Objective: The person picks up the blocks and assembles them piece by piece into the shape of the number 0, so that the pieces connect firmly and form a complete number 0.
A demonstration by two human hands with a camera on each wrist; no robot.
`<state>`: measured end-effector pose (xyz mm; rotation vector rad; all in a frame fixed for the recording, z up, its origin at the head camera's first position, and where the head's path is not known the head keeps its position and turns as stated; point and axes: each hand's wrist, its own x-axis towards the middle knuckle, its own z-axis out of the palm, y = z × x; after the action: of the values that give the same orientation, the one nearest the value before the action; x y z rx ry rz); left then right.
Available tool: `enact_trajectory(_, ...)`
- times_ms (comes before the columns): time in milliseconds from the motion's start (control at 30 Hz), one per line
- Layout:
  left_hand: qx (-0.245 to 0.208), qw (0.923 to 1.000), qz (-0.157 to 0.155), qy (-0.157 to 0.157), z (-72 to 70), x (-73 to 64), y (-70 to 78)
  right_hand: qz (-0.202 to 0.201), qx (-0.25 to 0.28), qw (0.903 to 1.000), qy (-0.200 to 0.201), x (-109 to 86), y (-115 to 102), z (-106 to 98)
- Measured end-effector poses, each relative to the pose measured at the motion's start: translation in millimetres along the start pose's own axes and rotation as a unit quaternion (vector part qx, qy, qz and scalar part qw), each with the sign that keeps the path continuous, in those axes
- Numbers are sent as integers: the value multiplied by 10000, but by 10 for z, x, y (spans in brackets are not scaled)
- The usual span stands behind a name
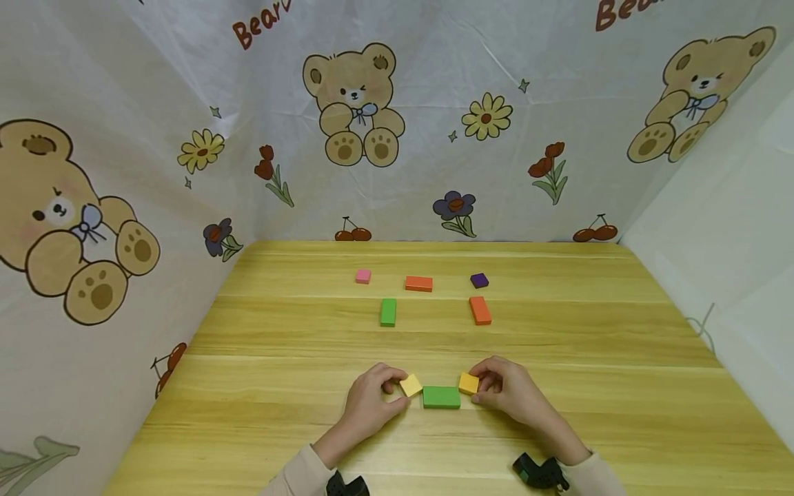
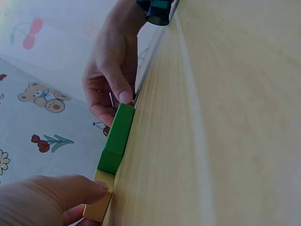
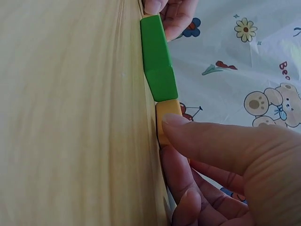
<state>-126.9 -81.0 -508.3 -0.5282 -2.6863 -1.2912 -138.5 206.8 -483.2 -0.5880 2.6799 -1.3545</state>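
Observation:
A green rectangular block (image 1: 441, 397) lies flat on the wooden table in front of the person. At its left end the left hand (image 1: 375, 401) pinches a pale yellow block (image 1: 411, 386) between thumb and fingers, the block turned at an angle with a corner by the green one. At the other end, the right hand (image 1: 510, 390) pinches an orange-yellow block (image 1: 469, 384), slightly tilted, right at the green block's far corner. In the right wrist view the thumb lies on the orange-yellow block (image 3: 168, 110), against the end of the green block (image 3: 160, 59).
Farther back on the table (image 1: 260, 331) lie a pink block (image 1: 362, 276), an orange-red block (image 1: 418, 284), a dark purple block (image 1: 480, 280), another green block (image 1: 388, 312) and a second orange-red block (image 1: 480, 311). A bear-print cloth (image 1: 422, 69) hangs behind.

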Motion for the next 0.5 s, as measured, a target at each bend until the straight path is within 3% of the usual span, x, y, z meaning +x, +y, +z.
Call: enact_trajectory(500,25,10000,20,21,16,-4,-15,-52,31,10000,34,-24,26,-58)
